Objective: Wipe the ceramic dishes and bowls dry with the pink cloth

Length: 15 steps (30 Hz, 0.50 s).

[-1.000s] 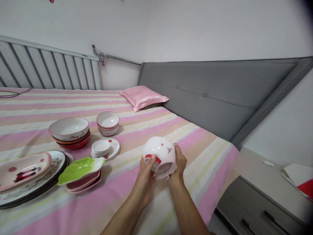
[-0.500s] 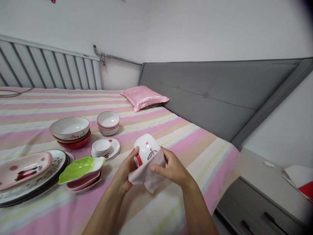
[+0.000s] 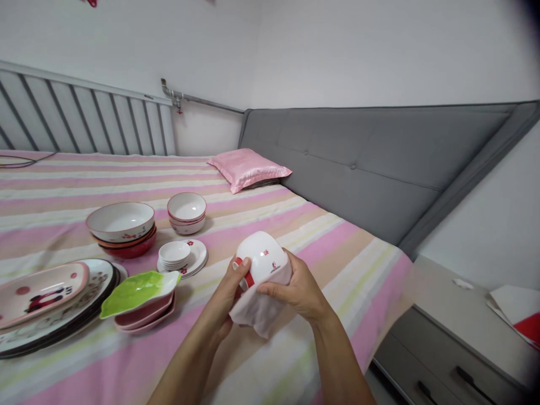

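Both my hands are around a white mug (image 3: 259, 253) with small red prints and a red part, seemingly its handle, on the left side. My left hand (image 3: 225, 292) grips that red side, its thumb resting over it. A pale pink cloth (image 3: 257, 315) covers the lower right of the mug and hangs below it. My right hand (image 3: 299, 287) is closed on the cloth, pressing it to the mug with the thumb in front. The fingers behind the mug are hidden. Just left lie small white dishes (image 3: 175, 252) stacked on flowered plates (image 3: 198, 259).
On the striped bed stand stacked large bowls (image 3: 122, 219), smaller bowls (image 3: 187, 208), a green leaf-shaped dish (image 3: 139, 292) on pink dishes (image 3: 145, 319), and oval plates (image 3: 42, 292). A pink pillow (image 3: 251, 169) lies by the grey headboard (image 3: 337, 152); a nightstand (image 3: 447, 326) is at right.
The mug has turned in my hands and shifted slightly right, showing a different part of its print. My left thumb now lies over the red part. The cloth moved with it.
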Available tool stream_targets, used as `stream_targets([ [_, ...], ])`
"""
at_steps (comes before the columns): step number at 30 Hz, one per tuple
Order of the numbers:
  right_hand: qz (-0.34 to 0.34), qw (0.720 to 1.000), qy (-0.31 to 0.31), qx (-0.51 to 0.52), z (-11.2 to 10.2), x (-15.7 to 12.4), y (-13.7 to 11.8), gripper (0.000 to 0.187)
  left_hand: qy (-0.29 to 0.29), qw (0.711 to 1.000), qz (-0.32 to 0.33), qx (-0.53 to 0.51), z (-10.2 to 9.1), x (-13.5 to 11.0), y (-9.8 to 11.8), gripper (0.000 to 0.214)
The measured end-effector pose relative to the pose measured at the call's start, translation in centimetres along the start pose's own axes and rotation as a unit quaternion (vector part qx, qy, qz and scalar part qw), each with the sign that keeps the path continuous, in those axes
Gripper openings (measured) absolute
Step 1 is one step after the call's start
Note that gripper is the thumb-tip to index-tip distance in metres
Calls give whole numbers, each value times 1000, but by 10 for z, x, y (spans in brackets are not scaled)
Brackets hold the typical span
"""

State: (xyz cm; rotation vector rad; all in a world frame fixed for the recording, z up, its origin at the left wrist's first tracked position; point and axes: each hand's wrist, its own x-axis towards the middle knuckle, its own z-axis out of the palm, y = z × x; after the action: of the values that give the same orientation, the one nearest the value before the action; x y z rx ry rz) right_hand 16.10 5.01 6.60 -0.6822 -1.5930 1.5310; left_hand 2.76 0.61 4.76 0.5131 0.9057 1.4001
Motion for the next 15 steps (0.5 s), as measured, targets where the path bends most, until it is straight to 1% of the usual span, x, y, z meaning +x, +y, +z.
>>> stream_targets([
  [5, -7, 1000, 10, -1, 2, 0, 1, 51, -15, 999, -26, -13, 3, -3, 2, 57],
  [7, -4, 1000, -3, -7, 1, -1, 0, 53, -26, 999, -40, -21, 1, -2, 1, 56],
  [11, -7, 999, -50, -5, -4, -3, -1, 64, -54, 994, -75, -65, -3, -1, -1, 53],
  [15, -18, 997, -77, -13, -13, -7, -3, 65, -62, 989, -96, -97, 1, -3, 1, 53],
])
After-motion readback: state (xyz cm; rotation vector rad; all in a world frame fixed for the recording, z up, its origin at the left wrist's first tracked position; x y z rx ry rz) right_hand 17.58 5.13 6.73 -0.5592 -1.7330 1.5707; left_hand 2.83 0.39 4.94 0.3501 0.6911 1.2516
